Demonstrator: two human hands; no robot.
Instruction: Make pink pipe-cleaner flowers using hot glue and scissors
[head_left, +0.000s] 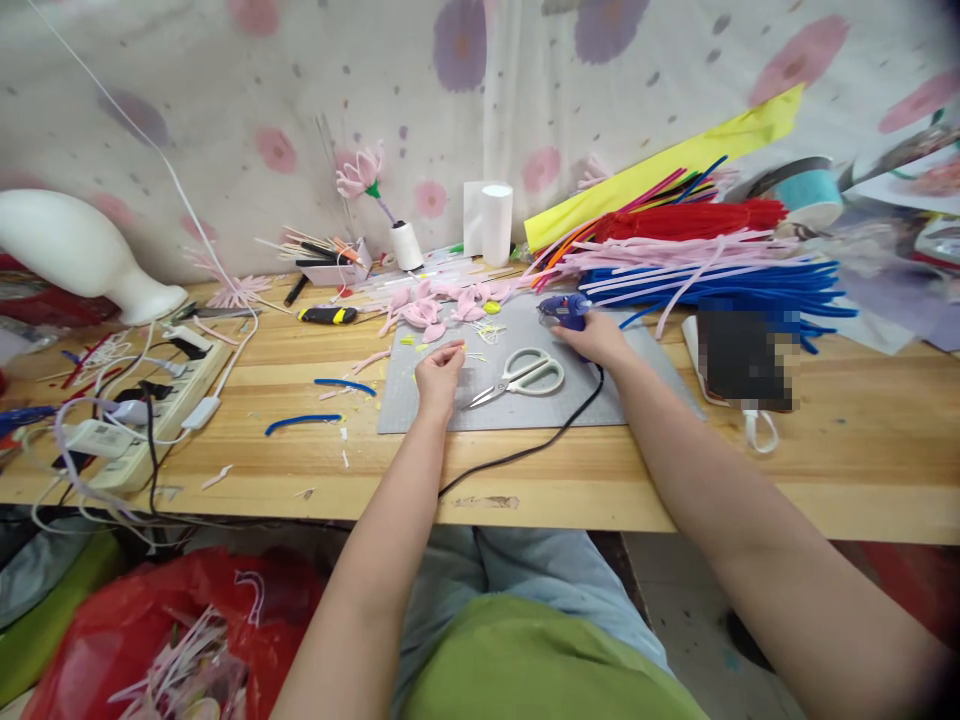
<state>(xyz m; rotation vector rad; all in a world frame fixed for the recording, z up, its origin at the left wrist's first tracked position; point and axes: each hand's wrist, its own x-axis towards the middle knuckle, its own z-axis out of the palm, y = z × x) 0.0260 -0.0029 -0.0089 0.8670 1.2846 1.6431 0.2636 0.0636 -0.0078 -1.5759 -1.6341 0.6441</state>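
Note:
My left hand (441, 378) is closed in a pinch over the grey cutting mat (405, 410), on a thin pale yellowish strand (474, 355) that pokes out by the fingertips. The fingers of my right hand (596, 335) are wrapped round a blue hot glue gun (564, 310) at the mat's right side, its nozzle toward the left. A black cord (540, 447) trails from it to the table's front edge. Between my hands lie scissors (534, 372) with pale handles. Beyond them are pink pipe-cleaner petals (429, 308), a small yellow piece (491, 308) and white strands (489, 332).
Bundles of blue (720, 290), pink and red pipe cleaners are heaped at the back right. A pink flower (364, 175) stands in a white holder (406, 246). Leftward are a utility knife (328, 315), a power strip (161, 410) with tangled cables and a white foam head (82, 250).

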